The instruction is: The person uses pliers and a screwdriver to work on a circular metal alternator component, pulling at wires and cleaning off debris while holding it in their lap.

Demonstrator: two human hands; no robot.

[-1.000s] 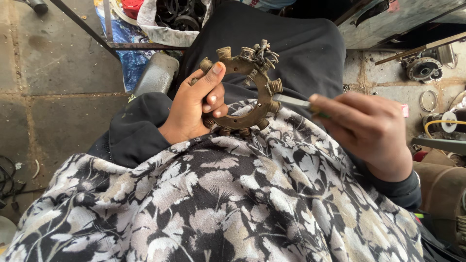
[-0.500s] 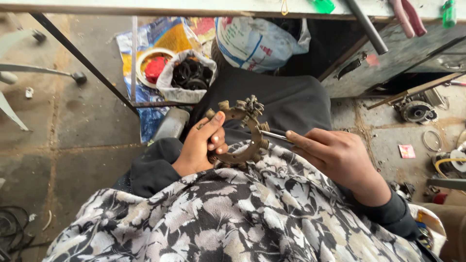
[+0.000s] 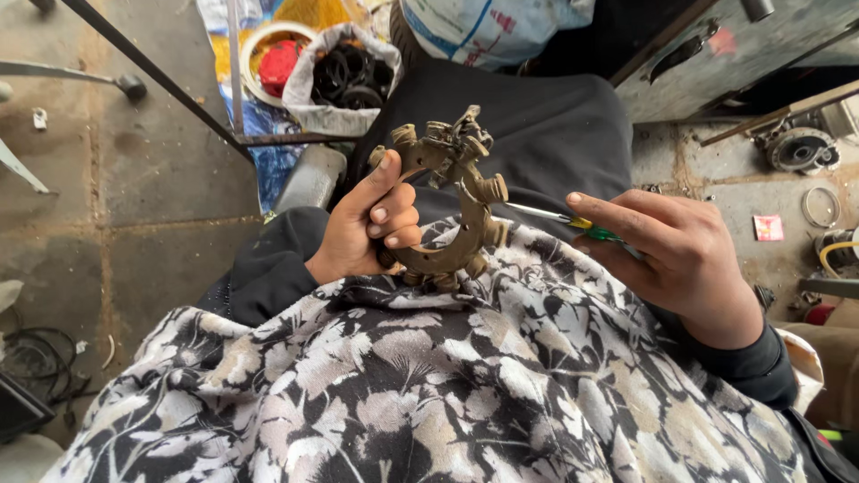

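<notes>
Steadiness matters: left hand (image 3: 362, 234) clamps the grimy horseshoe-shaped brass part (image 3: 452, 204); right hand (image 3: 682, 259) pinches a green-handled screwdriver (image 3: 562, 219); brace wrists.

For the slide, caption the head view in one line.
Left hand grips a curved, grimy brass-coloured metal part over a floral-print lap, while right hand points a green-handled screwdriver at it.

The person wears a loose top (image 3: 429, 385) printed with pale grey and cream flowers on black. Dark, plain sleeves (image 3: 268, 268) reach the wrists, ending in snug cuffs. Dark trousers (image 3: 537, 125) cover the lap. Both hands are bare, without gloves.
</notes>
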